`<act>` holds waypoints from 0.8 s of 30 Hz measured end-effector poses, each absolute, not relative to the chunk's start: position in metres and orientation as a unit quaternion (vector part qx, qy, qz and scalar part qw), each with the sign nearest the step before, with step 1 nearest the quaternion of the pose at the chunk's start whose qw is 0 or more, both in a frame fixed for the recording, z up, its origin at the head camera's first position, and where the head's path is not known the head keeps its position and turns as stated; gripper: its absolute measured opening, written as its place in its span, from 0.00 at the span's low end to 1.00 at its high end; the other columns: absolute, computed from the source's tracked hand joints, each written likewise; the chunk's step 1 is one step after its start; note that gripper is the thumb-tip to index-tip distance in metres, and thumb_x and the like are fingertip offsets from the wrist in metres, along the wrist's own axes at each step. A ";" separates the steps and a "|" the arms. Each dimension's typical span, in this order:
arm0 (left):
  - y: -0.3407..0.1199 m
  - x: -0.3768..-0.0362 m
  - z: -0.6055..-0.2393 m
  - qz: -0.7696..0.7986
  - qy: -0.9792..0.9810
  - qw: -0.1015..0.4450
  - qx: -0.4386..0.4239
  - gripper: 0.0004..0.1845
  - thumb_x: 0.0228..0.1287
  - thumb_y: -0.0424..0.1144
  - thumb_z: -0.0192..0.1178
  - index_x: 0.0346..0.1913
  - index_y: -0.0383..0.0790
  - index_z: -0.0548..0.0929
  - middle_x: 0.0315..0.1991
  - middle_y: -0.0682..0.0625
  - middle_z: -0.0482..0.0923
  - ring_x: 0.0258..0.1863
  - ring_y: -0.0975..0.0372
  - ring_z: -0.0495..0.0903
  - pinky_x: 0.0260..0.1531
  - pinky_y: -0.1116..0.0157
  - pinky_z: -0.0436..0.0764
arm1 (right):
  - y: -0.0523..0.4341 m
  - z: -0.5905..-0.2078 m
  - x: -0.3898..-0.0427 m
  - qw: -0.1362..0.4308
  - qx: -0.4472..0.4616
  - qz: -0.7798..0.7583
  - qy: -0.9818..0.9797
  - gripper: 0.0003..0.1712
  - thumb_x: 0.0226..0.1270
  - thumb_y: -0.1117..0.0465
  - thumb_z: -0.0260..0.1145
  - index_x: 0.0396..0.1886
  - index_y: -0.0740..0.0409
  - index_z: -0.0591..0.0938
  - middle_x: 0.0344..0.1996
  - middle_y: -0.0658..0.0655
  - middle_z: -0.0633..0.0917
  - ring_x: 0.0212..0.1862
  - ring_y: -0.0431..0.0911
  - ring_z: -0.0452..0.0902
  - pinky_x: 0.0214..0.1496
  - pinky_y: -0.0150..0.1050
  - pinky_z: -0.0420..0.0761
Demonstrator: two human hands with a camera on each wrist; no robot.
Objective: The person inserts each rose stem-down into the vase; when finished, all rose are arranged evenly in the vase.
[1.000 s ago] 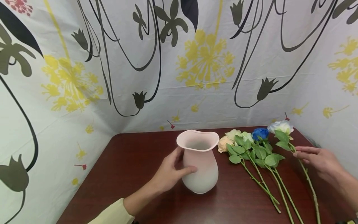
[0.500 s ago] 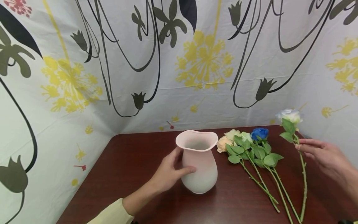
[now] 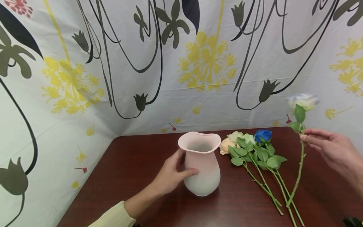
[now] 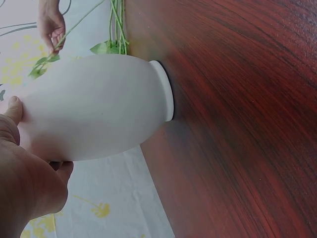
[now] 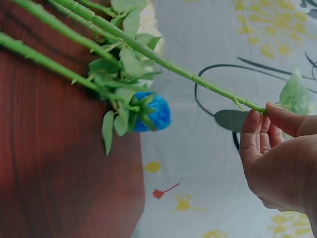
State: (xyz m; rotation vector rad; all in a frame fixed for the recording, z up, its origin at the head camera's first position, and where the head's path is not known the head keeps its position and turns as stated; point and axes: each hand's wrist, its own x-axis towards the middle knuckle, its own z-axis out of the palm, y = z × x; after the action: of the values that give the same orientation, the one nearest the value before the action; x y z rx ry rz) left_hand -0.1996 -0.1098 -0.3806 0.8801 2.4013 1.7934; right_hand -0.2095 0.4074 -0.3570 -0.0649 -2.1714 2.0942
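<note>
Vase (image 3: 204,165) in left hand (image 3: 171,175), rim (image 3: 200,152) head-view only

A left hand (image 4: 35,179) grips a pale vase (image 4: 104,106) on a wood-grained table (image 4: 237,124); beyond, the right hand (image 4: 51,26) holds a leafy stem (image 4: 80,21).

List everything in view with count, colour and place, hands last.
Vase: 1, pink fading to white, upright on table
White rose: 1, bluish white, raised at right
Roses: 4, one blue, three pale, lying right of vase
Table: 1, dark reddish brown, foreground
Floral cloth: 1 or more, mostly white, behind table
Dark object: 1, black, lower right edge, unclear
Sleeve: 1, pale yellow, left forearm
Left hand: 1, bare, gripping vase
Right hand: 1, bare, pinching white rose's stem
</note>
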 end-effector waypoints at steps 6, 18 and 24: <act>-0.110 -0.201 -0.381 0.572 0.769 0.005 0.285 0.41 0.66 0.42 0.78 0.77 0.58 0.69 0.68 0.57 0.77 0.63 0.61 0.80 0.65 0.58 0.79 | 0.395 -0.345 -0.207 0.078 0.010 0.752 -0.655 0.11 0.78 0.70 0.67 0.43 0.52 0.92 0.38 0.45 0.92 0.41 0.34 0.87 0.43 0.22 0.82; -0.110 -0.201 -0.381 0.566 0.774 0.002 0.285 0.40 0.66 0.43 0.77 0.77 0.56 0.70 0.68 0.56 0.77 0.63 0.60 0.80 0.64 0.58 0.80 | 0.367 -0.324 -0.202 0.129 0.055 0.816 -0.560 0.14 0.75 0.78 0.63 0.46 0.62 0.92 0.39 0.53 0.93 0.39 0.42 0.89 0.41 0.32 0.88; -0.110 -0.201 -0.381 0.568 0.772 0.005 0.284 0.40 0.66 0.43 0.77 0.78 0.57 0.69 0.68 0.56 0.77 0.63 0.60 0.80 0.65 0.58 0.79 | 0.351 -0.312 -0.198 0.151 0.056 0.820 -0.549 0.13 0.74 0.76 0.66 0.50 0.63 0.92 0.42 0.52 0.93 0.42 0.42 0.89 0.43 0.32 0.87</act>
State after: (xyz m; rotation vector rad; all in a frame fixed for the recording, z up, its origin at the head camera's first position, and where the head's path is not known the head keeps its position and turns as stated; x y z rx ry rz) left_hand -0.2009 -0.1098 -0.3815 0.8881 2.4178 1.7797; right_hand -0.1983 0.3506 -0.3117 0.1622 -1.5760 2.3543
